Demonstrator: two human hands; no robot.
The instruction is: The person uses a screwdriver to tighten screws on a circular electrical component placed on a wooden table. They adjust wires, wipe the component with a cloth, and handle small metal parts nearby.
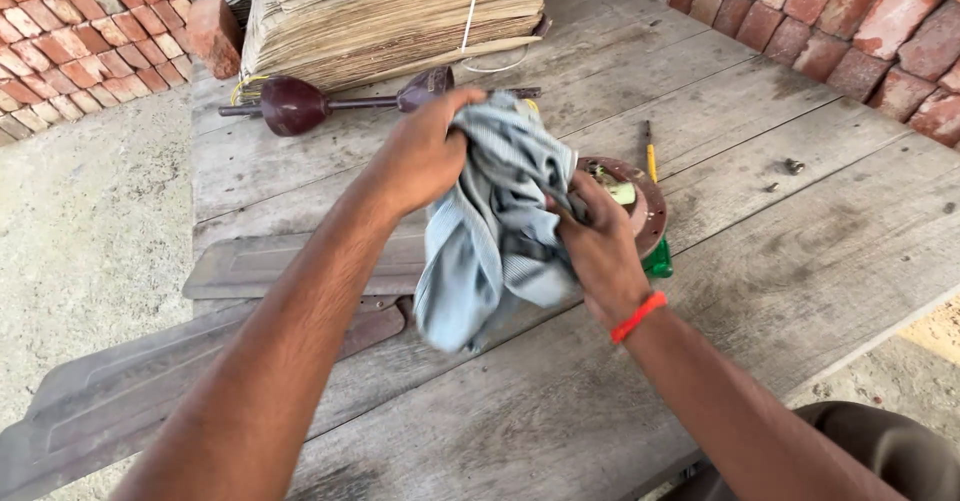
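Note:
A crumpled pale blue-grey striped cloth (pixel 490 231) hangs above the wooden table (pixel 760 261). My left hand (pixel 425 151) grips its top, bunched in the fingers. My right hand (pixel 600 246), with an orange band at the wrist, clutches the cloth's lower right side. Just behind that hand lies a round rusty-brown metal disc (pixel 650 206) with a pale green part in its middle and a green piece under its edge. The cloth hides most of the disc's left side.
Two long grey metal blades (pixel 280 261) lie across the table's left side. A dark maroon rod with two bulbs (pixel 300 104) rests before a tied stack of flat tan sheets (pixel 400 11). A yellow-handled tool (pixel 649 151) lies behind the disc. Brick walls (pixel 850 21) stand around.

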